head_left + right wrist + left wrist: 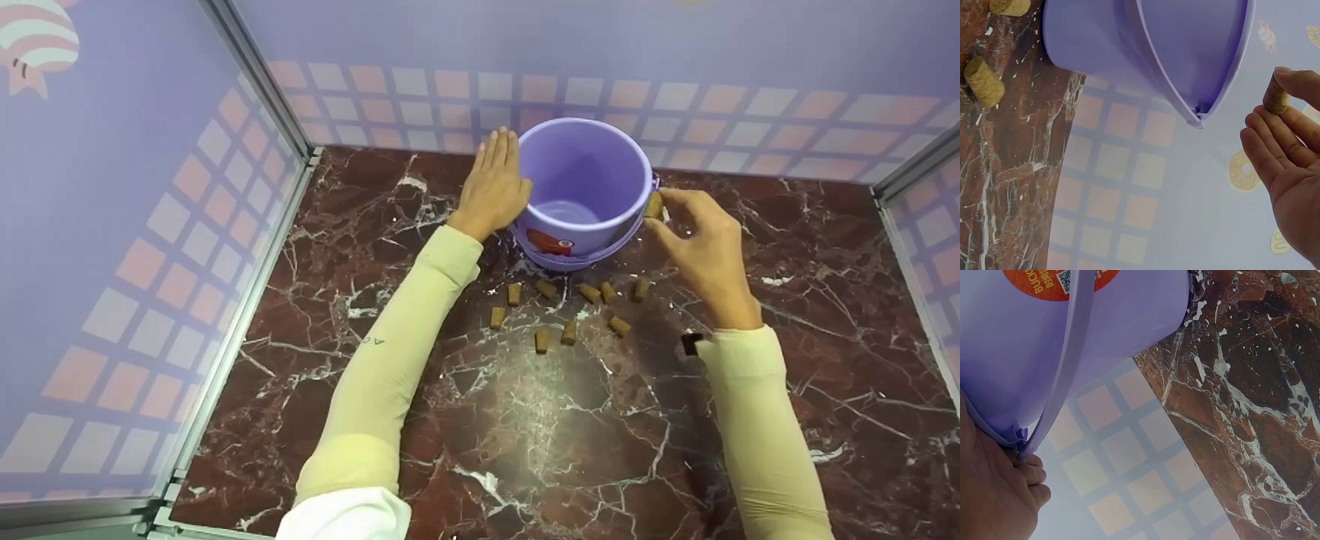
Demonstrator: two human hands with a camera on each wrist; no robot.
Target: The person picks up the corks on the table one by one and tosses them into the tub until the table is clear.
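A purple bucket (577, 180) stands upright near the back wall, its inside facing me and its handle (577, 262) lowered across the front. My left hand (495, 184) rests against the bucket's left rim with its fingers straight; in the left wrist view that hand (999, 489) lies by the handle's hinge. With thumb and fingertips, my right hand (709, 232) pinches a cork (655, 206) just right of the rim. The right wrist view shows the cork (1276, 97) apart from the bucket, the other fingers extended. Several corks (569, 333) lie scattered on the table before the bucket.
The dark red marbled table (480, 435) carries everything. Behind the bucket rises a lilac wall (525, 37) with pink and white squares, and a similar panel (112, 187) stands at the left. A small black object (691, 344) shows by the right cuff.
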